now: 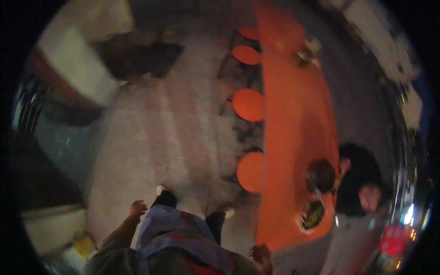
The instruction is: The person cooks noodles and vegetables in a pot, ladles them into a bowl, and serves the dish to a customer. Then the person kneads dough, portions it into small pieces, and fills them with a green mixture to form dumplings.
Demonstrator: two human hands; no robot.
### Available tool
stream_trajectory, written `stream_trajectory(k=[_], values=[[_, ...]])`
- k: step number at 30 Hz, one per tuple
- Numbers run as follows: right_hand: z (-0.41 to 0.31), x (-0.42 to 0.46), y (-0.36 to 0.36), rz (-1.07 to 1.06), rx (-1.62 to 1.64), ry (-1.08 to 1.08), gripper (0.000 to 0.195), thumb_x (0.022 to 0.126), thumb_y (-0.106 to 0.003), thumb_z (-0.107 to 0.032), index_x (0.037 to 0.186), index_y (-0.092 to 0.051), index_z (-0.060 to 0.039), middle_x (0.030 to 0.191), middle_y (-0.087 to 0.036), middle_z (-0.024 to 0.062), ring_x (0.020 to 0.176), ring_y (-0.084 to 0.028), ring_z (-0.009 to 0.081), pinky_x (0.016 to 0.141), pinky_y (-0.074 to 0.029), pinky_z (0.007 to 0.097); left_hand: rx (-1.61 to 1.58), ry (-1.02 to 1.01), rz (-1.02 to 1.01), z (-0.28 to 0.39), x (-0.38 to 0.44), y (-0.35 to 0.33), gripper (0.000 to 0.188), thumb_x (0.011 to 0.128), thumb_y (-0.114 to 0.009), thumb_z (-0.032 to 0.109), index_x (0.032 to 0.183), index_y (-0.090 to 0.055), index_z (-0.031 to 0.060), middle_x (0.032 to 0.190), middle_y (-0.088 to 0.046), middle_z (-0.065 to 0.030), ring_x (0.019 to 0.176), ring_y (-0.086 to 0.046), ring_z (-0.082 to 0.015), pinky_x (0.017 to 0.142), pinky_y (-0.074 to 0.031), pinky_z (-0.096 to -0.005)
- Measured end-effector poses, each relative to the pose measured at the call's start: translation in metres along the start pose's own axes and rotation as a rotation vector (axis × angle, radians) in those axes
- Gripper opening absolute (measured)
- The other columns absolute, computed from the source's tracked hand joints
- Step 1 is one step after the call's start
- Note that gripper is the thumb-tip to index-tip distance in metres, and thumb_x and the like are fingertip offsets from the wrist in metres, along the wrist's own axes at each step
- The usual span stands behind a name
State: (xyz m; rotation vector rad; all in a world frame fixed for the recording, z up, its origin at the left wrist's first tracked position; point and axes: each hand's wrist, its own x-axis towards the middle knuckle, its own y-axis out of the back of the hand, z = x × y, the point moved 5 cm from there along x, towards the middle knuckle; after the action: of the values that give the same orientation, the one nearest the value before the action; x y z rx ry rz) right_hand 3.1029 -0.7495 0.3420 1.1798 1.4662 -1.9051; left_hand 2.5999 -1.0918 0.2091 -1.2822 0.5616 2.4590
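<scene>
My left hand point(138, 208) hangs beside my apron point(175, 223), with nothing seen in it; its fingers look loosely bent. At the bottom edge, my right hand point(260, 254) is blurred near the corner of a long orange table point(285, 137), and nothing shows in it. Whether the hand touches the table is unclear. On the table's right side lie a dark round bowl or pot point(320, 175) and, nearer me, a white-rimmed dish of greenish food point(312, 215). A further cluster of items point(306, 56) rests toward the table's far end.
Round orange stools point(250, 172) line the table's left side. A person in dark clothing point(359, 178) is at its right edge, by the bowl. Pale counters or boxes point(55, 227) stand at the left. A yellow object point(84, 245) is at lower left. Concrete floor point(137, 137) lies ahead of my feet.
</scene>
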Motion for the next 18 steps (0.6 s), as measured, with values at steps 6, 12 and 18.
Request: stream_trajectory(k=[6,12,18], values=[[0.145,0.215,-0.215,0.308,-1.317,-0.005,0.045,0.095,-0.041,-0.037,0.108,-0.055,0.0027,0.105,-0.057,0.014,0.096,-0.053,0.033,0.082,-0.045,0.0485,0.414,0.237,0.306,-0.151,0.108,0.296,0.016,0.087,-0.052,0.018,0.085,-0.064,0.0067,0.081,-0.064,-0.01,0.071,-0.062,-0.0208,0.059,-0.048,-0.0383],[0.294,0.341,-0.413,-0.014,-2.151,-0.001,0.041,0.091,-0.049,-0.035,0.106,-0.057,0.0018,0.097,-0.059,0.0139,0.085,-0.055,0.0291,0.075,-0.046,0.043,0.097,0.183,0.075,-0.003,0.133,0.362,0.032,0.082,-0.061,0.018,0.111,-0.06,0.0074,0.091,-0.065,-0.0078,0.071,-0.062,-0.0172,0.058,-0.05,-0.0329],[0.438,0.487,-0.619,-0.174,-2.756,0.118,0.043,0.089,-0.052,-0.037,0.104,-0.059,0.0027,0.094,-0.061,0.015,0.082,-0.058,0.0285,0.074,-0.046,0.0413,-0.088,-0.228,0.384,0.099,0.191,0.529,0.044,0.082,-0.058,0.018,0.124,-0.053,0.0054,0.113,-0.062,-0.0111,0.084,-0.063,-0.0253,0.071,-0.051,-0.0408]])
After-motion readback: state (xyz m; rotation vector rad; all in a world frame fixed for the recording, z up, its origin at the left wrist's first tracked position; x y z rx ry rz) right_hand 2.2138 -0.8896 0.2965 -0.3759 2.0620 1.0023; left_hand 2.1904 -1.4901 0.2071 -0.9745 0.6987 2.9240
